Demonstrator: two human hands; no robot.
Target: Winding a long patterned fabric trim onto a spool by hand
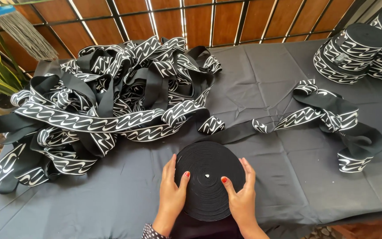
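Both hands cup a flat wound roll of black band on the dark-clothed worktop. The left hand presses the roll's left rim, the right hand its right rim; each grip is spread, fingers curved along the edge, thumbs lying on the face.

Progress, as judged: the roll is sizeable, yet much remains unwound. A trailing strip runs away from the grips to the far right, and a large loose heap lies beyond the left grip.

Finished rolls stand stacked far right, black with white wave pattern. No labels or signs discernible.
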